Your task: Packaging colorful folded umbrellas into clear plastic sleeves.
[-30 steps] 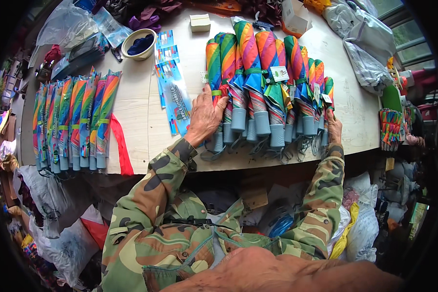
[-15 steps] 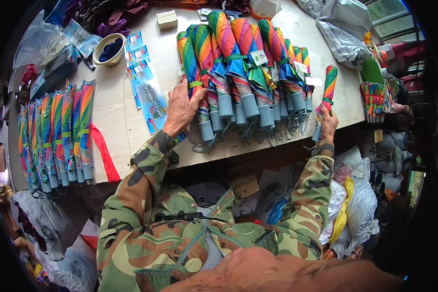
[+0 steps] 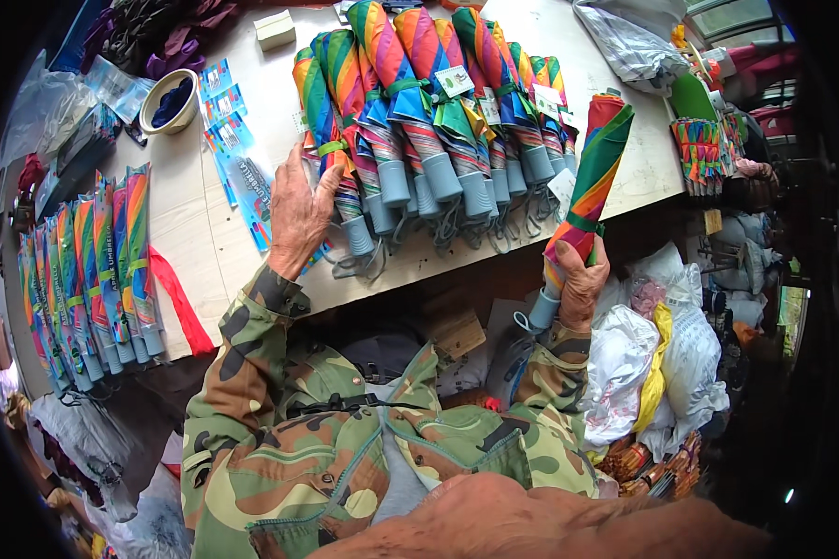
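Note:
A folded rainbow umbrella with a grey-blue handle is gripped by my right hand, upright and tilted, off the table's front edge. Its green strap is wrapped round the canopy, a white tag hangs beside it, and a cord loop shows at the handle. My left hand rests with fingers apart against the left side of a pile of rainbow umbrellas. The pile's handles point toward me, and cords trail at the table edge. Flat printed plastic sleeves lie left of my left hand.
Sleeved umbrellas stand in a row at the left of the pale table, beside a red ribbon. Farther back are a bowl with dark contents and a small paper block. White sacks fill the floor at right.
My right hand has lifted the umbrella off the table and brought it nearer to me. My left hand stays by the pile. The whole view has shifted slightly.

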The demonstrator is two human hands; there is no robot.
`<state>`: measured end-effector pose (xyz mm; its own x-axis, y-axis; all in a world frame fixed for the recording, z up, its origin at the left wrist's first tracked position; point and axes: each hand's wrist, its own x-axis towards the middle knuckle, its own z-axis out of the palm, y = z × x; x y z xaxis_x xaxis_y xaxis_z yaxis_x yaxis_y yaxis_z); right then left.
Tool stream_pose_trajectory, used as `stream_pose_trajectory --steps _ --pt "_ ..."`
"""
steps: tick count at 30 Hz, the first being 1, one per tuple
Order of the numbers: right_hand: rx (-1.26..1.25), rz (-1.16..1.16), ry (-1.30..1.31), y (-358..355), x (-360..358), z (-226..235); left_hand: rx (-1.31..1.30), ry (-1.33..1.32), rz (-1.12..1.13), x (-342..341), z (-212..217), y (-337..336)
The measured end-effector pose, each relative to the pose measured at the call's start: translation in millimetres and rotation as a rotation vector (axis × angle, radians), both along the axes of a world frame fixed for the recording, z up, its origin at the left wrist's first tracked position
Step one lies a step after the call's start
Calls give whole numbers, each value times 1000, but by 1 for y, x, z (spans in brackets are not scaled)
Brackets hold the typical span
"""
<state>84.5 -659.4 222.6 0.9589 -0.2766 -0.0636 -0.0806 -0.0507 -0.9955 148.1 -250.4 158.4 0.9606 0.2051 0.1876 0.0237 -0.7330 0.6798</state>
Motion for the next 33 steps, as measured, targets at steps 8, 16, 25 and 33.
stream_pose_trajectory --steps 8,16,25,33 --pt "526 406 223 169 -48 -18 -865 319 -396 -99 61 -28" --pt "101 822 76 196 -21 -23 -1019 622 -198 -116 50 15" --pt "882 338 56 240 33 -4 -291 247 -389 -148 29 7" --pt "1278 551 -77 248 47 -15 -1196 1210 -496 -150 27 36"
